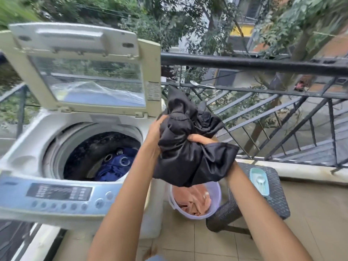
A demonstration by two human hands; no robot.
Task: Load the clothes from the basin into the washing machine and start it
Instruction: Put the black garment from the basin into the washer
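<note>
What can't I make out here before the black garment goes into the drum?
Head view:
Control panel labels: blurred, unreadable.
Basin: upper part hidden by the black garment; only pinkish cloth shows.
Right hand fingers: mostly buried in the garment.
Drum bottom: dark, covered by blue cloth.

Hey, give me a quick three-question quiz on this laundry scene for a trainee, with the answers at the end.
1. True or false: the washer lid is shut.
2. Multiple choice: what colour is the cloth lying in the drum? A red, B blue, C white.
3. Fill in: the left hand and right hand both grip a ____ garment.

Key: 1 false, the lid stands open. 2 B. 3 black.
</note>
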